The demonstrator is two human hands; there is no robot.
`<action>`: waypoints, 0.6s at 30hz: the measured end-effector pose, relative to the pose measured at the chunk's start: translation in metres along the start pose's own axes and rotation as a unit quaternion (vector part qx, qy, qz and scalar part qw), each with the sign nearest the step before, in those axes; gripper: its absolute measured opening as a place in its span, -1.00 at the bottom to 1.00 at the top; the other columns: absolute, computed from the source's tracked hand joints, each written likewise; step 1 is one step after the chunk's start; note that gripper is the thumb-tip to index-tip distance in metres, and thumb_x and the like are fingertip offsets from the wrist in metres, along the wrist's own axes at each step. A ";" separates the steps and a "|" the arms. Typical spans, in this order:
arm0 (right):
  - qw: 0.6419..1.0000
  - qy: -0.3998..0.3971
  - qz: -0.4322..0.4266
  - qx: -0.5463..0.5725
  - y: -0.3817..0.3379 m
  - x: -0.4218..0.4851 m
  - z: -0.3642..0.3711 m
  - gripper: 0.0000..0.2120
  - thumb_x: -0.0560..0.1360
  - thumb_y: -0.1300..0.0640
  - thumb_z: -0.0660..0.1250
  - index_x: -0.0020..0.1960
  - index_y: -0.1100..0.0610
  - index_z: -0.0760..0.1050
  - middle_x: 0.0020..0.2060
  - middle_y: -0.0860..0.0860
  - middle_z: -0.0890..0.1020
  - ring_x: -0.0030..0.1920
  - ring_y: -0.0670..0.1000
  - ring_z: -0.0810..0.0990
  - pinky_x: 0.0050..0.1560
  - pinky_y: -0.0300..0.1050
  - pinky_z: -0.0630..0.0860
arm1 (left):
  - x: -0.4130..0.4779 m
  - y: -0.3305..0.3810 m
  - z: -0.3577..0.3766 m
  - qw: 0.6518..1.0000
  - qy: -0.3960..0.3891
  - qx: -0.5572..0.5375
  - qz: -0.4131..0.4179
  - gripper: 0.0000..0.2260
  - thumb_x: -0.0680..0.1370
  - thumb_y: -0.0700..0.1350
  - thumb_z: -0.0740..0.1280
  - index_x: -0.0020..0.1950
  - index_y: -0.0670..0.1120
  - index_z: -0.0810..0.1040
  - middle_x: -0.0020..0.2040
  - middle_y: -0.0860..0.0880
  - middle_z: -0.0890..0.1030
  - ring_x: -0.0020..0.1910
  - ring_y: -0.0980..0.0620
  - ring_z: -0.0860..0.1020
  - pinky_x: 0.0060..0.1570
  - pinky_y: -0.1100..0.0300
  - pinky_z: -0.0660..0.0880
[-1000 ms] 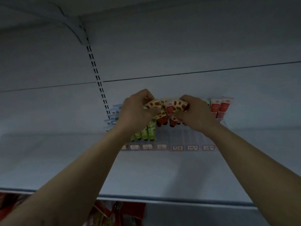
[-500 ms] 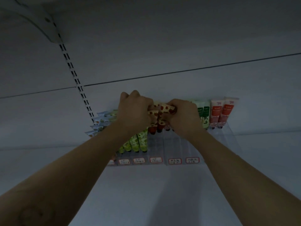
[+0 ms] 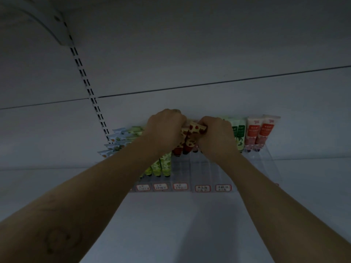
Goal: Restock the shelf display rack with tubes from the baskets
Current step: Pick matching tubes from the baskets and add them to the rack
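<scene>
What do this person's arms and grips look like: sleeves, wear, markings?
Both forearms are bare, no sleeves in view. The left grip and right grip wear no gloves, and no watch shows. A faint dark marking sits on the left forearm.

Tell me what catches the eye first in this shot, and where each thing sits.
Mid-frame, the left hand and right hand together grip a bunch of strawberry-print tubes at the back of the clear display rack. Pink-and-red tubes stand to the right of the hands, and lime-green tubes lie in the lanes under the left wrist. A row of red-framed price labels runs along the rack's front edge.
</scene>
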State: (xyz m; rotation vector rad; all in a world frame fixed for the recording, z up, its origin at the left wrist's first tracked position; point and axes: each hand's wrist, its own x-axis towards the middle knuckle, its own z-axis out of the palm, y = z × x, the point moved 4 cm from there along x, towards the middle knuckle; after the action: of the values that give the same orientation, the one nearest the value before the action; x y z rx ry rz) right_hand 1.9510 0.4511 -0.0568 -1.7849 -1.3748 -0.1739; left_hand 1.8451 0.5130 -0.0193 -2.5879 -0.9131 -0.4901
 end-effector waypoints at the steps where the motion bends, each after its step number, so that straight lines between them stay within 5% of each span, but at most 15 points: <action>1: 1.000 0.003 0.001 0.004 0.000 -0.001 0.000 -0.85 0.43 0.30 0.35 -0.01 0.25 0.62 -0.10 0.16 0.67 -0.15 0.05 0.57 -0.32 -0.32 0.21 | 0.000 -0.001 0.002 1.000 0.000 -0.006 -0.002 -0.90 0.46 -0.16 0.36 -0.05 -0.11 0.55 -0.02 -0.09 0.54 0.00 -0.10 0.51 -0.21 0.16 0.30; 13: 1.000 -0.010 -0.020 -0.010 -0.002 0.006 0.001 -0.84 0.45 0.18 0.39 0.02 0.17 0.62 -0.08 0.10 0.67 -0.09 0.05 0.60 -0.20 -0.23 0.38 | 0.012 -0.015 0.001 0.999 -0.010 -0.032 -0.029 -0.85 0.40 -0.03 0.48 -0.12 0.01 0.55 -0.21 0.01 0.48 -0.19 -0.01 0.44 -0.23 0.19 0.29; 18: 0.999 -0.013 -0.025 0.035 -0.007 0.006 0.000 -0.86 0.39 0.19 0.46 -0.05 0.17 0.64 -0.17 0.12 0.68 -0.15 0.08 0.62 -0.15 -0.08 0.54 | 0.022 -0.024 0.002 0.996 -0.014 -0.068 -0.061 -0.87 0.39 -0.08 0.48 -0.12 -0.09 0.66 -0.20 -0.02 0.57 -0.25 0.02 0.47 -0.23 0.23 0.36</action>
State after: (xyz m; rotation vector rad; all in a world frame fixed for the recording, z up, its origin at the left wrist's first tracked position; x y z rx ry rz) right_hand 1.9474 0.4558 -0.0497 -1.7000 -1.4279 -0.1289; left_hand 1.8464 0.5428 -0.0061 -2.6762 -1.0880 -0.5683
